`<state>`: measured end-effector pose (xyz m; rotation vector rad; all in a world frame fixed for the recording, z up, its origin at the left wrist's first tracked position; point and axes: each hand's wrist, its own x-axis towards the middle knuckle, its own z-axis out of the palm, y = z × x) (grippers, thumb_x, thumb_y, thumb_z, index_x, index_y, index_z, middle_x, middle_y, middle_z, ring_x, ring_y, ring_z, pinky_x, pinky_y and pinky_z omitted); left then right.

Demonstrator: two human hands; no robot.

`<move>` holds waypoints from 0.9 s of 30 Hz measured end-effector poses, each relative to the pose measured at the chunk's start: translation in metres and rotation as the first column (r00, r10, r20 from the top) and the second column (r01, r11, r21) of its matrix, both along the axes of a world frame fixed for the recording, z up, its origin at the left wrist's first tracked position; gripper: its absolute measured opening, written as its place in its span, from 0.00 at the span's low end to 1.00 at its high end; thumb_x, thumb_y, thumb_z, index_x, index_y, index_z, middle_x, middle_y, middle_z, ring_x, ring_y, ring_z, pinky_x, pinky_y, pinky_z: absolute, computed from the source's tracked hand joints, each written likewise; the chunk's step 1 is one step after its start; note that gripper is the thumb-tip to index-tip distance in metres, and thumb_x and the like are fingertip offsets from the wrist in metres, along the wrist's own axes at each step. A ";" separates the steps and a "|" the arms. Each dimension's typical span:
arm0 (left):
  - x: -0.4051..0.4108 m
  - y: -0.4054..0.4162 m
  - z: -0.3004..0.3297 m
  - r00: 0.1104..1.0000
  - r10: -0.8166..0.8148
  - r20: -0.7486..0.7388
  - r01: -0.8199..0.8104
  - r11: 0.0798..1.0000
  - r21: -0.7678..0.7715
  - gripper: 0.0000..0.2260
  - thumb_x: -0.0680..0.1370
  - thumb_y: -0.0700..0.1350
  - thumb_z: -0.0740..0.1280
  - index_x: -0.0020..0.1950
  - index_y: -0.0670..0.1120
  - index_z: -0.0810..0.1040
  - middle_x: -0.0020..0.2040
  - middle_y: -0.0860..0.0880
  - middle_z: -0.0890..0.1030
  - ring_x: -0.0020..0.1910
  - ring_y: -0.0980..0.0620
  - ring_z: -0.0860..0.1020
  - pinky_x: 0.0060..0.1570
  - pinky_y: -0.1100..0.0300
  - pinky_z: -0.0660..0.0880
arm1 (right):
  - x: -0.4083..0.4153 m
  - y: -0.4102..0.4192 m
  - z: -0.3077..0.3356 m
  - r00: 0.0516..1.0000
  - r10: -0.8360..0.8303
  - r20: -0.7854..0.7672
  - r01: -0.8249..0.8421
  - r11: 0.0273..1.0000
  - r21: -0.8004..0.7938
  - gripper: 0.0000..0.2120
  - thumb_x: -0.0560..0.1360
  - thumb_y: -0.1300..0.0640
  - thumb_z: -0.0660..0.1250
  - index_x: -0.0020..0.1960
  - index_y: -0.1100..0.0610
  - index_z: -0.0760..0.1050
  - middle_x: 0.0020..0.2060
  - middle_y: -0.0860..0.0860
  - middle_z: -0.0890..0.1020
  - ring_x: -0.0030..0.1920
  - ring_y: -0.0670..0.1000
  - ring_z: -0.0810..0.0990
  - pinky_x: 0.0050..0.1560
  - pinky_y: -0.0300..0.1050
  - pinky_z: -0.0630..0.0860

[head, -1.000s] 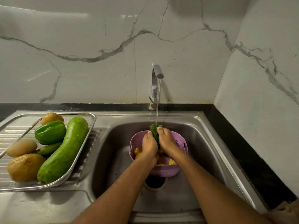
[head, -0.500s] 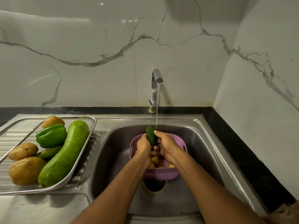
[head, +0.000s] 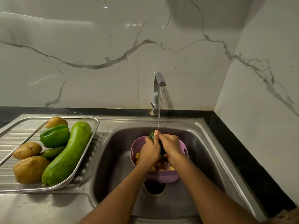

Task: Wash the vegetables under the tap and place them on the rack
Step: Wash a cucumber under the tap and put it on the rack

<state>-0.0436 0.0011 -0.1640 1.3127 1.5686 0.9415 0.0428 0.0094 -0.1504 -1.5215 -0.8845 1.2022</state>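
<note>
Both hands have closed tighter round the dark green bumpy vegetable (head: 152, 135) since a moment ago, so only its top end now shows under the thin stream from the chrome tap (head: 157, 92). Left hand (head: 149, 151) and right hand (head: 169, 145) each grip it, palms facing, above the lilac plastic basket (head: 184, 151) standing in the steel sink (head: 113, 159) with small yellow pieces inside. On the drainer to the left, the steel wire rack (head: 95, 126) holds a long pale green gourd (head: 68, 154), a green bell pepper (head: 55, 135), a slim green vegetable (head: 52, 151) and three brown potatoes (head: 30, 169).
</note>
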 end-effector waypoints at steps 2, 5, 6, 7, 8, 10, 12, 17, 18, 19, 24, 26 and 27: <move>0.001 -0.001 -0.002 0.999 -0.041 -0.036 0.041 0.999 0.011 0.29 0.85 0.64 0.48 0.74 0.43 0.65 0.48 0.51 0.79 0.53 0.50 0.79 0.60 0.52 0.76 | 0.003 -0.002 -0.002 1.000 0.011 -0.009 -0.011 1.000 0.026 0.07 0.80 0.50 0.71 0.51 0.52 0.86 0.44 0.51 0.87 0.50 0.52 0.85 0.58 0.53 0.83; 0.001 0.006 -0.004 0.998 -0.060 0.036 0.059 0.998 0.028 0.22 0.87 0.59 0.50 0.68 0.44 0.70 0.57 0.46 0.80 0.60 0.46 0.79 0.67 0.44 0.75 | 0.007 -0.003 -0.001 1.000 0.024 -0.008 -0.024 0.998 0.055 0.10 0.82 0.54 0.69 0.60 0.54 0.84 0.50 0.50 0.87 0.55 0.53 0.84 0.62 0.53 0.81; 0.000 0.009 -0.005 0.994 -0.047 0.099 0.046 0.999 0.018 0.21 0.87 0.56 0.50 0.69 0.44 0.71 0.59 0.45 0.80 0.61 0.45 0.79 0.67 0.44 0.75 | 0.007 -0.002 -0.004 0.999 0.037 -0.026 -0.036 0.998 0.043 0.11 0.82 0.55 0.69 0.63 0.54 0.83 0.52 0.51 0.86 0.57 0.54 0.84 0.63 0.54 0.80; -0.001 0.011 -0.005 0.987 -0.033 0.155 0.033 0.999 0.004 0.21 0.88 0.55 0.50 0.69 0.43 0.72 0.60 0.44 0.80 0.61 0.45 0.79 0.67 0.44 0.75 | 0.008 -0.002 -0.004 0.997 0.046 -0.066 -0.043 0.998 0.034 0.13 0.82 0.55 0.68 0.65 0.54 0.82 0.55 0.52 0.86 0.58 0.54 0.83 0.64 0.56 0.80; -0.002 0.012 -0.006 0.981 -0.026 0.191 0.026 1.000 0.001 0.21 0.88 0.54 0.50 0.69 0.43 0.74 0.60 0.43 0.81 0.61 0.46 0.80 0.66 0.45 0.76 | 0.007 -0.001 -0.005 0.993 0.052 -0.107 -0.049 0.998 0.024 0.12 0.82 0.55 0.68 0.65 0.53 0.82 0.56 0.53 0.85 0.58 0.55 0.83 0.64 0.56 0.80; 0.000 0.011 -0.004 0.969 -0.039 0.246 0.038 0.999 0.009 0.21 0.88 0.53 0.50 0.66 0.42 0.77 0.58 0.42 0.82 0.59 0.47 0.81 0.64 0.47 0.78 | 0.005 -0.001 -0.002 0.981 0.058 -0.183 -0.061 0.998 -0.015 0.12 0.82 0.48 0.67 0.60 0.53 0.83 0.54 0.55 0.86 0.56 0.55 0.84 0.63 0.56 0.80; 0.003 0.007 -0.001 0.952 -0.065 0.299 0.059 0.998 0.028 0.20 0.88 0.51 0.50 0.64 0.42 0.78 0.56 0.41 0.83 0.58 0.47 0.82 0.63 0.50 0.79 | -0.001 0.000 0.001 0.974 0.050 -0.219 -0.070 0.994 -0.085 0.22 0.82 0.39 0.63 0.55 0.57 0.83 0.48 0.57 0.85 0.52 0.54 0.84 0.65 0.54 0.79; -0.001 0.010 0.001 0.923 -0.044 0.382 0.039 0.999 0.020 0.22 0.88 0.52 0.50 0.62 0.41 0.79 0.52 0.43 0.84 0.52 0.48 0.83 0.53 0.56 0.82 | -0.004 0.005 -0.006 0.961 0.030 -0.274 -0.065 0.991 -0.119 0.27 0.82 0.36 0.61 0.62 0.58 0.81 0.55 0.58 0.84 0.57 0.58 0.83 0.66 0.57 0.78; -0.002 0.011 0.000 0.914 -0.022 0.406 0.030 0.999 -0.013 0.23 0.88 0.54 0.49 0.61 0.41 0.79 0.48 0.43 0.84 0.46 0.49 0.84 0.45 0.57 0.82 | -0.003 0.006 -0.006 0.956 0.030 -0.292 -0.067 0.991 -0.118 0.25 0.82 0.37 0.62 0.62 0.57 0.81 0.55 0.58 0.84 0.57 0.58 0.83 0.63 0.57 0.80; -0.003 0.012 -0.001 0.902 0.004 0.432 0.022 0.998 -0.054 0.25 0.88 0.56 0.49 0.60 0.41 0.79 0.45 0.41 0.84 0.41 0.47 0.83 0.38 0.57 0.81 | 0.000 0.007 -0.008 0.946 0.038 -0.323 -0.079 0.990 -0.115 0.24 0.82 0.39 0.62 0.63 0.57 0.81 0.55 0.58 0.85 0.57 0.59 0.83 0.56 0.56 0.82; 0.001 0.015 -0.009 0.888 0.044 0.457 0.013 0.993 -0.120 0.27 0.87 0.59 0.50 0.57 0.40 0.80 0.49 0.34 0.85 0.37 0.43 0.82 0.32 0.55 0.77 | 0.004 0.011 -0.011 0.960 0.023 -0.280 -0.059 0.991 -0.119 0.23 0.81 0.37 0.63 0.59 0.55 0.82 0.51 0.58 0.86 0.52 0.59 0.86 0.46 0.52 0.84; 0.001 0.014 -0.009 0.900 0.010 0.437 0.034 0.995 -0.092 0.26 0.87 0.58 0.49 0.56 0.41 0.80 0.47 0.37 0.84 0.39 0.47 0.82 0.36 0.58 0.78 | 0.002 0.013 -0.012 0.971 -0.029 -0.236 -0.004 0.990 -0.138 0.27 0.79 0.33 0.63 0.58 0.56 0.81 0.51 0.58 0.86 0.53 0.59 0.85 0.57 0.57 0.83; 0.002 0.014 -0.008 0.900 -0.001 0.436 0.038 0.996 -0.076 0.25 0.87 0.57 0.49 0.57 0.42 0.80 0.48 0.40 0.84 0.42 0.48 0.82 0.40 0.57 0.79 | 0.000 0.013 -0.011 0.971 -0.039 -0.237 0.004 0.990 -0.144 0.27 0.80 0.33 0.62 0.58 0.56 0.81 0.52 0.58 0.85 0.54 0.59 0.84 0.60 0.58 0.81</move>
